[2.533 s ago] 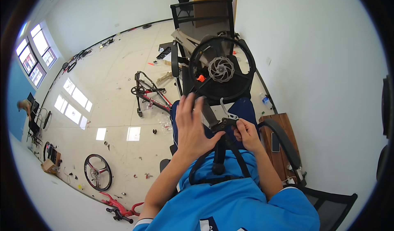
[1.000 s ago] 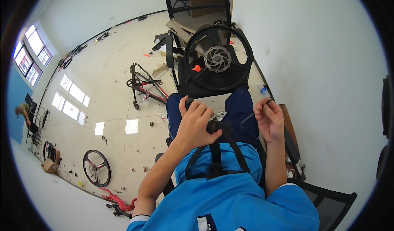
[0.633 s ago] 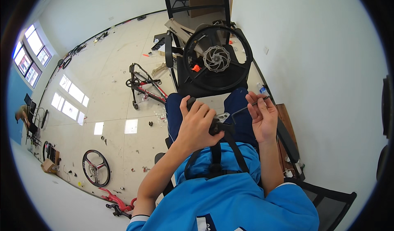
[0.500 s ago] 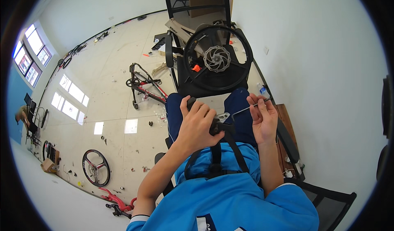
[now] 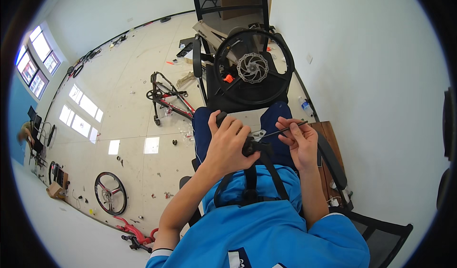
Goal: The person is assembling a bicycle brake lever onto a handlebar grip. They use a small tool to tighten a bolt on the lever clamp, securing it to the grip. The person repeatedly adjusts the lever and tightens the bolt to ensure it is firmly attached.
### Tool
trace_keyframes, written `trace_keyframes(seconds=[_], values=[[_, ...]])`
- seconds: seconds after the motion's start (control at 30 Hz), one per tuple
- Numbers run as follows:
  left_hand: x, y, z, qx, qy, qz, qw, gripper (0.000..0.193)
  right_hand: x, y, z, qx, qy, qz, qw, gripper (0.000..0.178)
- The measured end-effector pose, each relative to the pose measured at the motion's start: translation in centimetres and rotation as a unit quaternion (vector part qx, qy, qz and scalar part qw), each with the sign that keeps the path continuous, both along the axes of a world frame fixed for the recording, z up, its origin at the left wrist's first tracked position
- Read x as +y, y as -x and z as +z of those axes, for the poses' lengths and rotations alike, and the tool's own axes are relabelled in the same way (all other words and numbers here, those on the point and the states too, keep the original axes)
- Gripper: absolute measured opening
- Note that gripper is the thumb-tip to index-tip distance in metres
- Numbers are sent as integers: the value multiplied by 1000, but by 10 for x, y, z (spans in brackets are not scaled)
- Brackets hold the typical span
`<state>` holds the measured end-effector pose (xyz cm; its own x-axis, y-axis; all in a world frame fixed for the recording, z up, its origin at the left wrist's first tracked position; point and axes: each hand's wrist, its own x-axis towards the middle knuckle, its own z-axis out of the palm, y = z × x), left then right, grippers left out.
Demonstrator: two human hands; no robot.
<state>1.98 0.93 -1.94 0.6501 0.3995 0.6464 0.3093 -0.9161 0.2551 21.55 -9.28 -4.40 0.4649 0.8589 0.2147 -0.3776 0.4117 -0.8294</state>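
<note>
Above my lap, my left hand (image 5: 225,145) is closed around a black part (image 5: 249,149) with a silver metal piece (image 5: 257,135) on its right side. Most of this part is hidden under the fingers, so its exact kind cannot be told. Between thumb and fingertips my right hand (image 5: 302,146) pinches a long, thin, dark hex key (image 5: 276,133). Its left end reaches the silver piece; whether it sits in a bolt is too small to tell.
Ahead, a black wheel with a disc rotor (image 5: 252,68) rests on a black chair (image 5: 228,104). A red and black bike frame (image 5: 173,104), another wheel (image 5: 111,193) and small parts lie on the floor. A wooden box (image 5: 328,142) stands right; another person (image 5: 26,134) is far left.
My right hand has shifted left and slightly down, bringing the hex key's end to the silver piece. My left hand stays almost still.
</note>
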Motion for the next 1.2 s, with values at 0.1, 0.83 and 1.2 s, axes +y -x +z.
trace_keyframes(seconds=[0.1,0.83,1.2], values=[[0,1,1,4,0,-2,1000,43,-1,-4,-2,-43,11,22,999,21],[-23,-12,9,-51,-27,-26,998,49,-10,-14,7,-148,5,84,985,21],[-12,-6,9,-20,-25,-50,998,45,-22,-12,26,-238,-41,44,969,16]])
